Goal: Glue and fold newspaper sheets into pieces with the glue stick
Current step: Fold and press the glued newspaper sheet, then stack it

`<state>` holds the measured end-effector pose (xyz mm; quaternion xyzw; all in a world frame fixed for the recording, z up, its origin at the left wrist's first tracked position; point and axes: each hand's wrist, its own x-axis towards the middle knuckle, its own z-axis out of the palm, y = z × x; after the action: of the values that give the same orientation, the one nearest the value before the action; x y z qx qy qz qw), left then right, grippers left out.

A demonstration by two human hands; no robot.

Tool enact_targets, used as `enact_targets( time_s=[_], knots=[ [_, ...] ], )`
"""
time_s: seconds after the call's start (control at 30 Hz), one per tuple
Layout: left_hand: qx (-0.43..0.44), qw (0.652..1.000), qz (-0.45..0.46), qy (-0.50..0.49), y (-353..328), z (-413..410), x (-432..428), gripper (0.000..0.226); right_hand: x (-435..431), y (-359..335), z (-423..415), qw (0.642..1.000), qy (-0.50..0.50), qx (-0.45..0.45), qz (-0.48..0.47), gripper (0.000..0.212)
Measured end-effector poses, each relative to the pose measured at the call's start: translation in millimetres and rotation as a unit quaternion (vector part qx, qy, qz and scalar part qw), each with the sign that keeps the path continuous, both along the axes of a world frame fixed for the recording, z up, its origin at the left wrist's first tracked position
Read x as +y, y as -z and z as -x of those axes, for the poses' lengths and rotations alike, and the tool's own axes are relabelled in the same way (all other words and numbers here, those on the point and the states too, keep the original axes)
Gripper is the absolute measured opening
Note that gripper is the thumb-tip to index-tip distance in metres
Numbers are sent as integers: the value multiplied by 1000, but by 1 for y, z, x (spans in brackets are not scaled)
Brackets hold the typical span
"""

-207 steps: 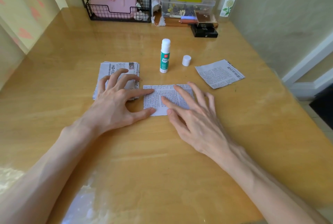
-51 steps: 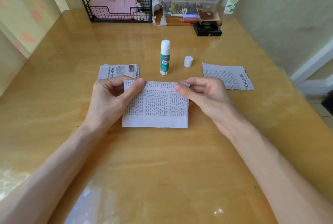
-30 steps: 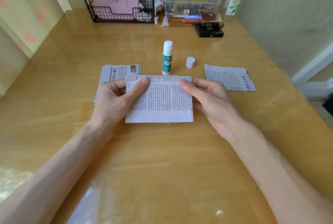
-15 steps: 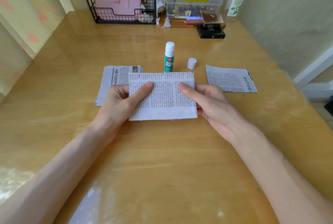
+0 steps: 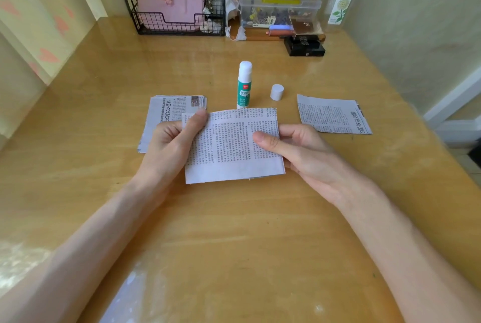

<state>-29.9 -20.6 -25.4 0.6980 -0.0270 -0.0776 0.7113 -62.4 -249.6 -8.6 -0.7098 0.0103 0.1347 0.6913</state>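
I hold a folded newspaper piece [image 5: 231, 145] above the middle of the wooden table [image 5: 234, 244]. My left hand [image 5: 169, 148] pinches its left edge, thumb on top near the upper corner. My right hand [image 5: 294, 151] pinches its right side, thumb lying on the print. Just behind the piece stands the uncapped glue stick [image 5: 244, 84], white with a green label. Its white cap [image 5: 277, 92] sits on the table to the right of it. A stack of newspaper sheets [image 5: 166, 112] lies behind my left hand, partly covered by it.
A single newspaper sheet [image 5: 331, 114] lies flat at the right. At the back stand a black wire rack with a pink case [image 5: 174, 8], a small wooden shelf holding a clear plastic box [image 5: 278, 10], and a black box [image 5: 304, 45]. A wall runs along the right.
Earlier both hands pressed the piece flat on the table. They then lifted it by its sides; over the last second it has risen and tilted slightly, and my left thumb has slid towards the upper left corner.
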Motion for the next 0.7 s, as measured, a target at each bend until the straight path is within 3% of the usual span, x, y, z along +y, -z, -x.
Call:
enact_targets(
  time_s=[0.17, 0.33, 0.37, 0.47, 0.7],
  knots=[
    [-66, 997, -35, -24, 4, -1, 1, 54, 6, 3, 0, 999, 37, -18, -25, 35],
    [-72, 997, -29, 14, 1, 2, 4, 100, 6, 7, -2, 994, 94, -48, -12, 30],
    [-70, 997, -16, 20, 0, 3, 3, 94, 5, 7, -3, 994, 98, -46, -16, 29],
    [-74, 997, 5, -7, 1, 3, 1, 38, 5, 5, -2, 995, 88, -28, -23, 27],
    [-86, 996, -18, -14, 3, 1, 1, 29, 5, 5, -5, 992, 111, -21, -53, 22]
  ],
)
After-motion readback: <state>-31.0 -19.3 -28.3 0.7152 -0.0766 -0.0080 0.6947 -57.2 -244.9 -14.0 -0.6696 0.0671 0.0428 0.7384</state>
